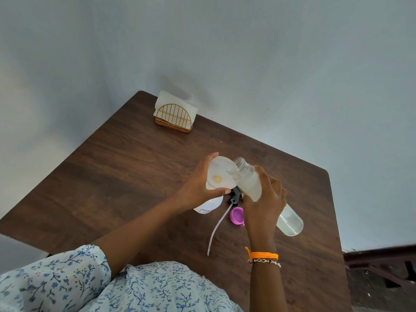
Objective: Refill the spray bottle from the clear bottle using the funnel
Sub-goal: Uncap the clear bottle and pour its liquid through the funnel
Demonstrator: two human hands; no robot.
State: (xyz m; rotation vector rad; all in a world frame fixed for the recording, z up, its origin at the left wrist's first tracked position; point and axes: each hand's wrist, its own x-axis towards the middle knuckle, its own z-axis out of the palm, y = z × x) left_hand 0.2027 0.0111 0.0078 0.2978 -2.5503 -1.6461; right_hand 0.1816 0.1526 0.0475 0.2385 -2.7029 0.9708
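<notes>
A white funnel [219, 174] sits in the mouth of the white spray bottle [209, 205], which stands on the dark wooden table [126, 167]. My left hand [198, 188] grips the funnel's rim from the left. My right hand [265, 199] holds the clear bottle [249, 183] around its middle, tilted with its open mouth over the funnel's right edge. Clear liquid lies in the bottle's raised rear end. The black spray head [235, 197] with its long dip tube [217, 226] lies on the table just behind my hands.
A purple cap [236, 216] lies open side up beside the spray head. A gold wire napkin holder [174, 118] with white napkins stands at the table's far corner against the pale wall. The table's right edge drops to a dark floor.
</notes>
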